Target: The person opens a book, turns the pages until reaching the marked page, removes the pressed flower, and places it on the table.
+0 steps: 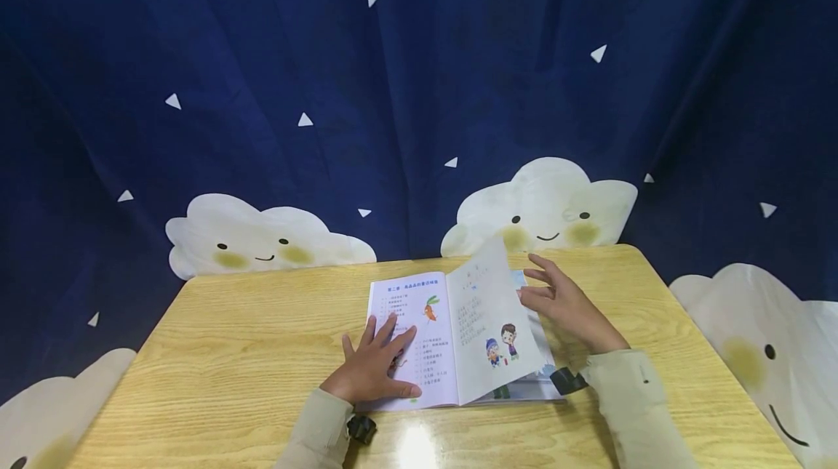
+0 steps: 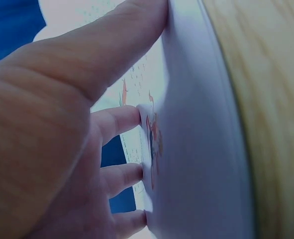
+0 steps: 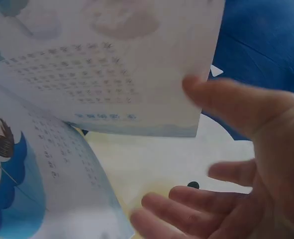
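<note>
Left hand (image 1: 374, 369) lies flat with fingers spread and straight on the left-hand page of the thin open children's picture book with white illustrated pages (image 1: 412, 309), pressing it to the light wood-grain tabletop (image 1: 216, 353); nothing grasped, just palm and fingertips bearing down. Left wrist view confirms: the fingertips (image 2: 129, 117) touch the page surface near a small red-orange drawing, thumb stretched along the page toward its top, wood grain visible past the book's edge. Book sits about mid-table, slightly right of centre, spine running toward the person, near edge close to the table's front edge. Left page carries a blue heading, lines of small text and a carrot figure. One loose page with two cartoon children printed near its bottom (image 1: 487, 316) stands up tilted from the spine, not lying flat on either side. Right hand (image 1: 563, 305) is just right of that raised page, fingers relaxed and slightly apart, thumb toward the paper's edge; released, not clamped on anything. Right wrist view: thumb at the lifted page's outer edge, other fingers loose below it; contact between thumb and paper I cannot tell. Beige sleeves on both forearms. Behind the table hangs a dark blue curtain with white smiling clouds and small white triangles (image 1: 543, 207)
</note>
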A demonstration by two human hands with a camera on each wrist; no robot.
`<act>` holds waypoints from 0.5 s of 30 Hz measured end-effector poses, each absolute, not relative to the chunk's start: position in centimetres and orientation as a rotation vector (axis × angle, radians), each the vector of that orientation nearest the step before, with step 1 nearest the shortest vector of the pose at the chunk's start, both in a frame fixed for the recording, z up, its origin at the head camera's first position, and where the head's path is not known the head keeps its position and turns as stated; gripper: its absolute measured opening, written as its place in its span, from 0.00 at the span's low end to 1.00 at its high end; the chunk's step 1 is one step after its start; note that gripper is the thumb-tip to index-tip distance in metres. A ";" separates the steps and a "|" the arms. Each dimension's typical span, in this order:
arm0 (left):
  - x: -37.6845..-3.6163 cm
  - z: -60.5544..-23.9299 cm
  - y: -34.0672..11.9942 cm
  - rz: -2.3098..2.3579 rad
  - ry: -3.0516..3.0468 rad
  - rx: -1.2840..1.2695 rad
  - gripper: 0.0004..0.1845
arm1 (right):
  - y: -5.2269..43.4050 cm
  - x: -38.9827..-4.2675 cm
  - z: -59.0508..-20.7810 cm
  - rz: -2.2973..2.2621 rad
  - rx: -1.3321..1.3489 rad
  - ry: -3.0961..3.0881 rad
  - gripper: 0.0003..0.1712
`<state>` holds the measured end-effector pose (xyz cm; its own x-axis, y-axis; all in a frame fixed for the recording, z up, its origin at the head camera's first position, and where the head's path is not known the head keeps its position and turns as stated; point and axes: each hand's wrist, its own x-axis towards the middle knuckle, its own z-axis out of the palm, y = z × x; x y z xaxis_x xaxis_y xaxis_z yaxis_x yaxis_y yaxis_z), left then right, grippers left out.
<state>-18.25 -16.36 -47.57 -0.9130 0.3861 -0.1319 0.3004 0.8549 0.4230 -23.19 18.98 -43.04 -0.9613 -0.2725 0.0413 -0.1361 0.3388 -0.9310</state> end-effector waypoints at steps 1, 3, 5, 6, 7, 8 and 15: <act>-18.2 -47.6 -16.4 0.589 2.819 0.528 0.54 | 18.8 -23.1 -43.0 -1.653 -0.400 2.493 0.47; -18.2 -47.5 -16.4 0.578 2.821 0.531 0.54 | 18.4 -23.0 -43.0 -1.559 -0.456 2.531 0.44; -18.3 -47.6 -16.4 0.572 2.821 0.531 0.54 | 17.9 -22.8 -43.1 -1.484 -0.485 2.535 0.42; -18.3 -47.6 -16.4 0.568 2.823 0.531 0.54 | 17.5 -22.7 -43.2 -1.461 -0.498 2.522 0.41; -18.3 -47.6 -16.4 0.564 2.823 0.529 0.54 | 17.2 -22.6 -43.2 -1.435 -0.504 2.513 0.40; -18.3 -47.6 -16.4 0.558 2.823 0.527 0.54 | 16.8 -22.4 -43.2 -1.409 -0.506 2.507 0.39; -18.3 -47.8 -16.3 0.568 2.827 0.504 0.54 | 13.4 -21.4 -43.5 -1.185 -0.610 2.559 0.41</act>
